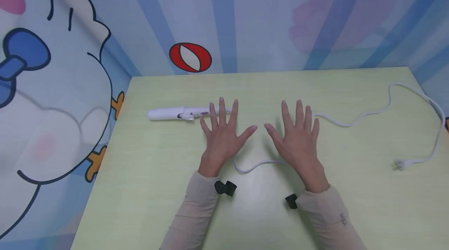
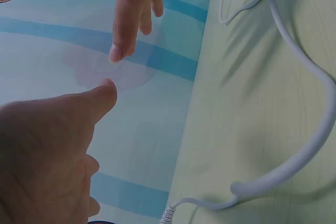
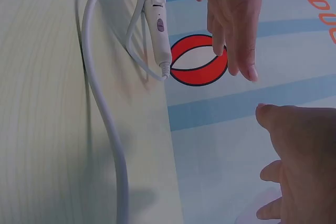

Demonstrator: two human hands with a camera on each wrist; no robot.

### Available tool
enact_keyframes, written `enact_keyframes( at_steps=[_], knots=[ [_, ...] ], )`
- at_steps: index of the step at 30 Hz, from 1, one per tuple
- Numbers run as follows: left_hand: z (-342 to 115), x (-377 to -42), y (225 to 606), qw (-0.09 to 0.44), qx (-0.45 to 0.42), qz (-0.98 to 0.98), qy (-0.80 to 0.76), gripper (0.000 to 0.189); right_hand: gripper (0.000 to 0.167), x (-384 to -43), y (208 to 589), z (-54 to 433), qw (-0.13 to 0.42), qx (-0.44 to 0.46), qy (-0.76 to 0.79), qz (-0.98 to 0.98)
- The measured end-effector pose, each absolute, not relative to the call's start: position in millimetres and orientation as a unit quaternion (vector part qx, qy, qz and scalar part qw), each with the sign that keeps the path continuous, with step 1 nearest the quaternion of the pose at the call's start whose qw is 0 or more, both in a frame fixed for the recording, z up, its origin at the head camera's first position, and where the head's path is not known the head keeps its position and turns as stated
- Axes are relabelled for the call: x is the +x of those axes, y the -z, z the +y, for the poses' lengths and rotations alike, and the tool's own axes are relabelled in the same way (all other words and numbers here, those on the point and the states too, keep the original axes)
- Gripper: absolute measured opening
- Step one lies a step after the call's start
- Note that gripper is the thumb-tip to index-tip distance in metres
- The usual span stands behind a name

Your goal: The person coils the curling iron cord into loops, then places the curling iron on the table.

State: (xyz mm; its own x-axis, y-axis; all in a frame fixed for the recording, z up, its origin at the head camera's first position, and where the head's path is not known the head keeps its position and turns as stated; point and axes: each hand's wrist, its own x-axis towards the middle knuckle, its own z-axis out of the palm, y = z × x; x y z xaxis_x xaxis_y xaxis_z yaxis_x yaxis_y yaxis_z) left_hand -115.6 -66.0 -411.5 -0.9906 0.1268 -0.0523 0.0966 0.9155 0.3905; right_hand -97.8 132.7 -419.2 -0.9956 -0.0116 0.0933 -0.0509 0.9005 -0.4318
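Observation:
A slim white hair iron [image 1: 166,113] lies sideways on the table, left of the middle, with small dark buttons on its handle [image 3: 160,27]. My left hand [image 1: 223,139] is held above the table with its fingers spread, and its fingertips cover the cord end of the iron in the head view. To its right, my right hand [image 1: 299,140] hovers the same way over the white cord [image 1: 257,166]. A small gap separates the two thumbs. Neither hand holds anything. Part of the cord is hidden beneath the right hand.
The cord curves on to the right side of the table [image 1: 140,187] and ends in a white plug [image 1: 403,163]. Behind the table's back edge stands a wall with blue stripes and a red-and-white ball picture [image 1: 190,57]. A cartoon figure [image 1: 66,94] covers the left wall.

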Motion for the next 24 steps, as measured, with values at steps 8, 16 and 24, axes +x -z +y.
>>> enact_keyframes(
  at_steps=[8, 16, 24],
  knots=[
    [-75.9, -123.5, 410.7, 0.045, 0.051, 0.980, -0.188, 0.089, 0.079, -101.9, 418.7, 131.3, 0.070, 0.030, -0.244, -0.967],
    [-91.3, -132.7, 414.1, 0.060, 0.028, 0.983, -0.170, 0.084, 0.080, -108.7, 422.6, 127.6, 0.065, 0.038, -0.295, -0.953],
    [-106.4, -141.8, 417.4, 0.060, 0.013, 0.984, -0.169, 0.076, 0.080, -113.4, 426.6, 123.3, 0.033, 0.034, -0.335, -0.941]
  ],
)
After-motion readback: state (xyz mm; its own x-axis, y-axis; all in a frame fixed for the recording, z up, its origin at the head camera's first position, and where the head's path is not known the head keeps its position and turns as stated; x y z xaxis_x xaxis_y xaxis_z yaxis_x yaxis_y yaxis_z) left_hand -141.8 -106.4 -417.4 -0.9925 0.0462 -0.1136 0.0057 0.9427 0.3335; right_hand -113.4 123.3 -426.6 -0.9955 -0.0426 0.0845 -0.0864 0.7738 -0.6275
